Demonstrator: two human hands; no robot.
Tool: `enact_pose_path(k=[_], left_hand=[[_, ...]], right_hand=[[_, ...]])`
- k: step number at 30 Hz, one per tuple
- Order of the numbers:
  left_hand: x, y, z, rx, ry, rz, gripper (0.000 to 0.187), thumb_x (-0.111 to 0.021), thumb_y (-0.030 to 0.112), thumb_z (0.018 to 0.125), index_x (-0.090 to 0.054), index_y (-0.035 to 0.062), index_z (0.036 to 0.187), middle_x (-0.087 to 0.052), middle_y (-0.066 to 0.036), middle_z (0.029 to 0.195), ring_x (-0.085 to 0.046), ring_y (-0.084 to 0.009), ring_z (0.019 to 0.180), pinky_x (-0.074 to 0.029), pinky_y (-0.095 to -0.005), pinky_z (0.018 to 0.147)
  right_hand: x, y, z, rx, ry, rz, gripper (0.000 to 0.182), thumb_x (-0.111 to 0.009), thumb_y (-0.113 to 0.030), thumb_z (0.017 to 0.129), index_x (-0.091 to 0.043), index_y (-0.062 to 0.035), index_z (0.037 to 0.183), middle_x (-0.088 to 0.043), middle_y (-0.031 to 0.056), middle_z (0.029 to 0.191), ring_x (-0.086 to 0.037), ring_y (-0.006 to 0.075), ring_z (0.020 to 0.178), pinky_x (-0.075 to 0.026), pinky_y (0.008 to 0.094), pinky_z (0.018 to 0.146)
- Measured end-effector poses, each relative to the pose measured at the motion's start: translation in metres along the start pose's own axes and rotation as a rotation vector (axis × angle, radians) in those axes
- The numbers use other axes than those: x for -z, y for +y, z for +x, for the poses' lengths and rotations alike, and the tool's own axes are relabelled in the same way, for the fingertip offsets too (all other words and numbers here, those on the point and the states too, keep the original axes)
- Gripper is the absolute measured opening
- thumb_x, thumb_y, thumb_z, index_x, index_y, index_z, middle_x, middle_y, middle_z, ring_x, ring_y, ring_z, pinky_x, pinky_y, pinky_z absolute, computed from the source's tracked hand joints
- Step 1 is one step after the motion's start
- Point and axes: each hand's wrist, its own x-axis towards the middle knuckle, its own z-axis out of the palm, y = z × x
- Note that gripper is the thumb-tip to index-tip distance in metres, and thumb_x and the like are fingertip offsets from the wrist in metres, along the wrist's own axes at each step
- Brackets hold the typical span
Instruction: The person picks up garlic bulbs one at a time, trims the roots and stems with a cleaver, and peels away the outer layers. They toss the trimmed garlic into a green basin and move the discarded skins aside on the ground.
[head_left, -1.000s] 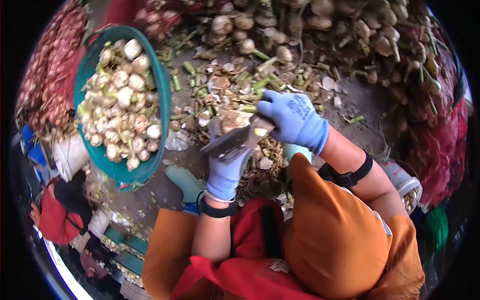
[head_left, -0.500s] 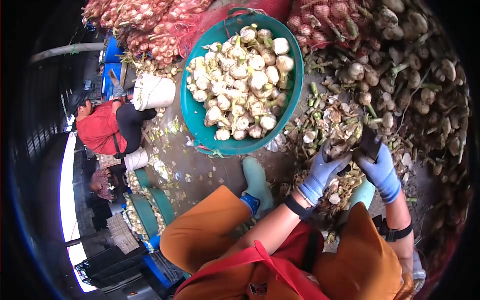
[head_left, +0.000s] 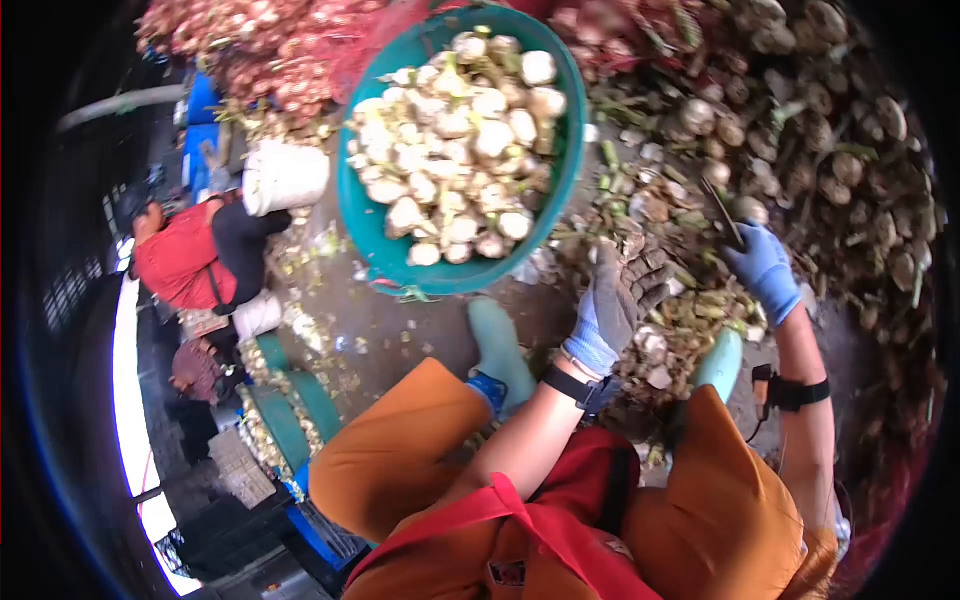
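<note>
My left hand [head_left: 622,298], in a blue and grey glove, is held palm up with its fingers spread over the pile of peelings [head_left: 665,350]; no bulb shows in it. My right hand [head_left: 762,268], in a blue glove, is closed round a knife [head_left: 722,212], whose dark blade points up and to the left. A pale bulb [head_left: 750,210] is just beyond the right hand, beside the knife. The teal tub [head_left: 572,150] at the upper middle holds several whitish garlic bulbs [head_left: 493,138].
Untrimmed bulbs [head_left: 840,170] are heaped at the right. Red net sacks [head_left: 270,50] lie along the top. A co-worker in red [head_left: 185,258] sits at the left by a white bucket [head_left: 287,178]. My boots [head_left: 500,350] stand near the peelings.
My left hand has turned and spread its fingers, moving left. My right hand has moved away from it, raising the knife. The view has shifted slightly.
</note>
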Motion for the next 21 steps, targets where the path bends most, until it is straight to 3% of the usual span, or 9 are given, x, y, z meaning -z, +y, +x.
enact_pose_path(k=[3,4,6,7,10,13,17,19,21], left_hand=[[0.038,-0.057,0.024,0.031,-0.091,0.182,0.048,-0.057,0.042,0.097,-0.053,0.0057,0.128,-0.059,-0.006,0.123,-0.058,-0.0195,0.111,-0.046,-0.0355,0.099],[0.012,-0.045,0.007,-0.272,-0.221,0.48,0.036,-0.06,0.026,0.096,-0.056,0.0026,0.123,-0.062,-0.007,0.119,-0.058,-0.0174,0.111,-0.047,-0.033,0.098],[0.003,-0.035,0.002,-0.01,-0.071,0.261,0.028,-0.061,0.005,0.088,-0.061,0.001,0.115,-0.066,-0.009,0.11,-0.064,-0.0163,0.099,-0.052,-0.0308,0.089],[-0.005,-0.023,-0.004,-0.077,-0.075,0.641,0.038,-0.065,0.003,0.085,-0.056,0.0018,0.122,-0.065,-0.008,0.11,-0.064,-0.0162,0.096,-0.053,-0.0287,0.085],[-0.019,-0.023,-0.011,-0.175,-0.037,0.625,0.063,-0.077,0.002,0.078,-0.043,0.0032,0.131,-0.062,-0.01,0.116,-0.065,-0.0183,0.098,-0.055,-0.0309,0.084],[0.006,-0.027,-0.013,-0.429,-0.257,1.184,0.071,-0.082,0.017,0.077,-0.038,0.0033,0.13,-0.058,-0.013,0.121,-0.062,-0.0223,0.106,-0.053,-0.0357,0.091],[-0.01,-0.025,-0.023,-0.355,-0.219,1.209,0.072,-0.08,0.025,0.081,-0.033,0.004,0.131,-0.055,-0.015,0.128,-0.061,-0.0221,0.109,-0.049,-0.0399,0.097],[-0.03,-0.02,-0.034,-0.227,-0.196,0.752,0.064,-0.077,0.027,0.084,-0.04,0.0022,0.13,-0.059,-0.014,0.123,-0.062,-0.0218,0.107,-0.049,-0.0425,0.098],[-0.007,-0.027,-0.028,-0.401,-0.287,1.068,0.058,-0.078,0.019,0.082,-0.043,0.0024,0.125,-0.06,-0.012,0.116,-0.062,-0.0208,0.105,-0.05,-0.041,0.095]], right_hand=[[0.001,-0.038,-0.056,0.445,-0.011,0.256,0.033,-0.067,-0.021,0.076,-0.066,-0.0004,0.102,-0.063,0.0191,0.093,-0.062,0.0376,0.084,-0.05,0.0421,0.076],[0.0,-0.045,-0.069,0.457,-0.225,0.442,0.034,-0.069,-0.025,0.079,-0.067,-0.0008,0.102,-0.064,0.0194,0.091,-0.063,0.0355,0.083,-0.05,0.0409,0.075],[0.016,-0.059,-0.09,0.056,-0.53,0.587,0.033,-0.068,-0.032,0.083,-0.066,-0.0027,0.099,-0.067,0.0182,0.085,-0.065,0.0274,0.079,-0.051,0.0387,0.073],[0.02,-0.055,-0.091,-0.023,-0.395,0.517,0.031,-0.068,-0.032,0.083,-0.066,-0.0037,0.097,-0.066,0.0169,0.086,-0.065,0.0282,0.079,-0.051,0.0394,0.072],[0.028,-0.048,-0.091,0.179,0.07,0.041,0.025,-0.068,-0.03,0.082,-0.064,-0.0081,0.093,-0.062,0.0139,0.091,-0.065,0.0316,0.082,-0.051,0.0423,0.07],[0.026,-0.057,-0.095,0.358,0.07,-0.216,0.024,-0.068,-0.03,0.08,-0.061,-0.012,0.096,-0.058,0.0101,0.099,-0.064,0.029,0.089,-0.054,0.0412,0.069],[0.025,-0.062,-0.096,0.389,0.05,-0.197,0.026,-0.068,-0.026,0.079,-0.061,-0.0114,0.099,-0.057,0.0108,0.098,-0.064,0.0303,0.088,-0.054,0.0427,0.067],[0.027,-0.06,-0.092,0.384,0.083,-0.176,0.026,-0.067,-0.024,0.077,-0.061,-0.0106,0.099,-0.057,0.0118,0.096,-0.065,0.0319,0.084,-0.053,0.0437,0.066],[0.023,-0.052,-0.087,0.395,0.128,-0.149,0.024,-0.067,-0.024,0.078,-0.061,-0.01,0.096,-0.057,0.013,0.095,-0.065,0.0336,0.081,-0.053,0.0452,0.067]])
